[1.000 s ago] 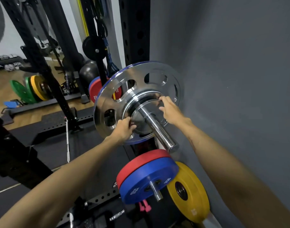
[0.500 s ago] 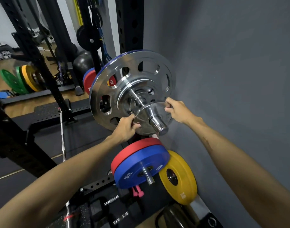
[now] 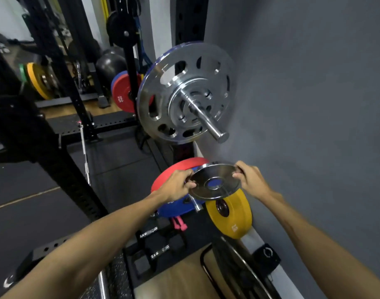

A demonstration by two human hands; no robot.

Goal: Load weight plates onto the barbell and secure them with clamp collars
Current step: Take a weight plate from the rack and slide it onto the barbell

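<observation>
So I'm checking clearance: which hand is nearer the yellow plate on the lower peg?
Right. The right hand sits just above the yellow plate; the left hand is farther off, over the red plate.

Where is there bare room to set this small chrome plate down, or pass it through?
Bare: the dark rubber floor left of the red plate, and the barbell sleeve outboard of the large chrome plate. Crowded: below both hands, around the yellow plate and dumbbells.
</observation>
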